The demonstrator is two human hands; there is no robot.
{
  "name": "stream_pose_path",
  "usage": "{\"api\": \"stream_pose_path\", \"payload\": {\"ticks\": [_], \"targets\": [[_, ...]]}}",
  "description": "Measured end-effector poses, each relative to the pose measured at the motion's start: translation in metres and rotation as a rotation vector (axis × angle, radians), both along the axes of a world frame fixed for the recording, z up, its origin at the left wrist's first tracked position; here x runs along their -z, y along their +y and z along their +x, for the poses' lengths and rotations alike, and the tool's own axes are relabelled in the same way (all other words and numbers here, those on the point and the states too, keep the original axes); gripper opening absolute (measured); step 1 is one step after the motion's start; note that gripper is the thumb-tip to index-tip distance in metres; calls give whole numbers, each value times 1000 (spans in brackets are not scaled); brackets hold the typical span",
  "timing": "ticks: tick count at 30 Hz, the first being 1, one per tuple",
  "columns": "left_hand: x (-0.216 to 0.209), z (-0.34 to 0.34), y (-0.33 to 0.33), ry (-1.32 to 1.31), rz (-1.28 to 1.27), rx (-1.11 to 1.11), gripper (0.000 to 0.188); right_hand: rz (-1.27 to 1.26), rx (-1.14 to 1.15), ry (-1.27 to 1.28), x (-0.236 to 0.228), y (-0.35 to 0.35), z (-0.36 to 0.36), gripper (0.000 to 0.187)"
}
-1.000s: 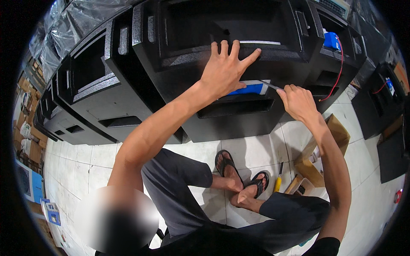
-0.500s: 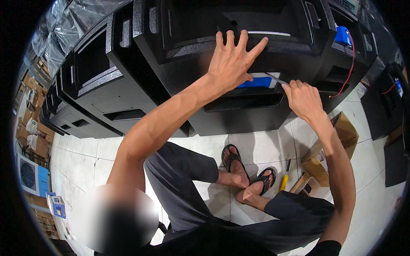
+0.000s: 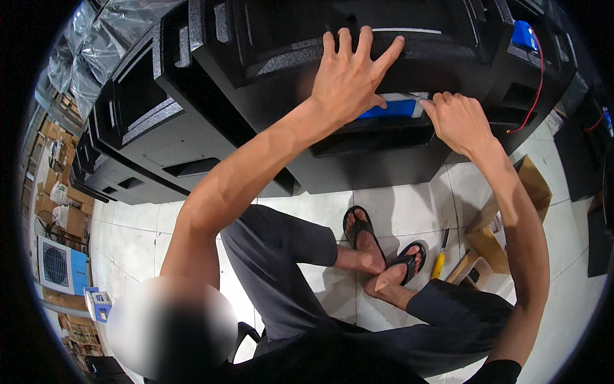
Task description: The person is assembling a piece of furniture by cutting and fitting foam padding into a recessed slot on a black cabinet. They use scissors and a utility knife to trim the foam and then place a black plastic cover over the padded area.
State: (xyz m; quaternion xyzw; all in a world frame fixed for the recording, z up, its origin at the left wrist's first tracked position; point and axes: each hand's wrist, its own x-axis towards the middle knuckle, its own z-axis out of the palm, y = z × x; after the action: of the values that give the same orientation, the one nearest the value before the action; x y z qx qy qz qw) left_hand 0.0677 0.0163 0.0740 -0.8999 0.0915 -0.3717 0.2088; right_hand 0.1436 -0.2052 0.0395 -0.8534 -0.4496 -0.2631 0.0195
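Note:
My left hand point(image 3: 348, 80) lies with spread fingers on the front of a black cabinet point(image 3: 281, 96). Its thumb reaches down to the edge of a blue block with pale edging point(image 3: 398, 109), which sits in a slot of that cabinet. My right hand point(image 3: 457, 121) is closed around a thin metal tool point(image 3: 416, 96), whose tip lies along the pale upper edge of the block. The tool's grip is hidden by my fingers, so its exact kind does not show.
More black cabinets point(image 3: 144, 144) stand to the left. On the right, a blue pack point(image 3: 524, 35) with a red wire sits in another cabinet. A yellow-handled bladed tool point(image 3: 439, 262) and an open cardboard box point(image 3: 534, 185) are on the tiled floor near my feet.
The view has shifted slightly. My right hand has moved up and closer to the slot, so less of the metal tool shows. My left hand keeps its place on the cabinet.

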Motion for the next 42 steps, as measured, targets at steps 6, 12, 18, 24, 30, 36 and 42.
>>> {"api": "stream_pose_path", "payload": {"ticks": [6,12,18,24,30,36,42], "targets": [[0,4,2,-41,26,19,115,-12,43,-16,0,10,-4,49],[-8,-5,-1,-32,69,60,102,-160,114,138,-20,13,-12,52],[-18,-17,-10,68,-24,66,95,-213,128,146,-30,19,-9,55],[-8,-12,-10,-30,-83,124,87,-288,294,284,-34,32,-16,52],[-9,-8,-5,-98,69,54,84,-205,259,203,-28,35,-23,49],[-12,-7,-3,-38,49,15,108,-152,304,163,-23,40,-26,48],[-12,-6,-15,36,-27,-55,105,35,297,123,-17,-12,-65,53]]}}
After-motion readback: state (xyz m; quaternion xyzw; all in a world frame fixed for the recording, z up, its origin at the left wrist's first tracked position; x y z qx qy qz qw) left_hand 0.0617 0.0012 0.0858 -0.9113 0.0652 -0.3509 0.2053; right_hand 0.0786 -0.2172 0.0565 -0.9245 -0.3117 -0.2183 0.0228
